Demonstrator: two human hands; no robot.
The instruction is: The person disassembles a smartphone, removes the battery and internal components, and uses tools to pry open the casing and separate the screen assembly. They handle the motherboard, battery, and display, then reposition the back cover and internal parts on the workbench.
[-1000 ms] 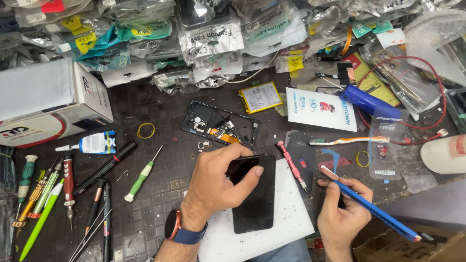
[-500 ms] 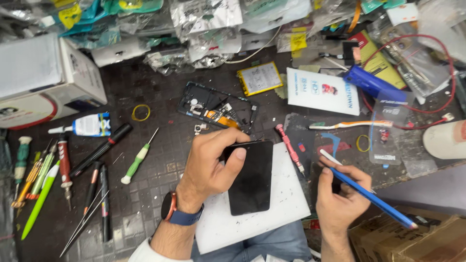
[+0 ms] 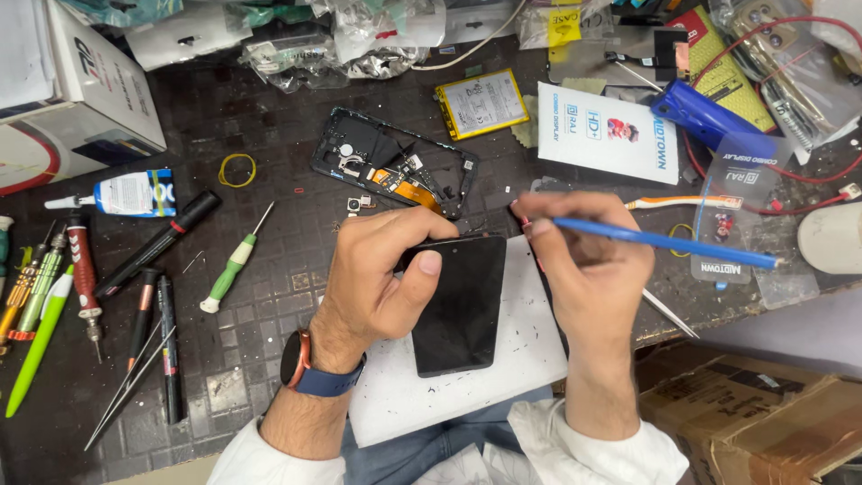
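Note:
My left hand (image 3: pixel 382 269) grips the top edge of a black phone screen panel (image 3: pixel 462 310), thumb pressed on its glass, holding it on a white board (image 3: pixel 512 368). My right hand (image 3: pixel 588 269) holds a thin blue pry tool (image 3: pixel 673 242) like a pen, its tip pointing left near the panel's upper right corner. Just beyond the hands lies an opened black phone frame (image 3: pixel 391 166) with an orange flex cable showing. A yellow-edged battery (image 3: pixel 482 103) lies behind it.
Screwdrivers, pens and tweezers (image 3: pixel 135 377) lie at the left, with a green-handled screwdriver (image 3: pixel 232 265), a glue tube (image 3: pixel 126 193) and a white box (image 3: pixel 63 99). Plastic bags crowd the back. A white leaflet (image 3: pixel 606 135), a blue case (image 3: pixel 714 121) and a brown carton (image 3: pixel 745 413) are at right.
My right hand has lifted from the desk's right edge and moved left, bringing the blue tool up to the panel's top. The left hand stays on the panel. The view has shifted closer.

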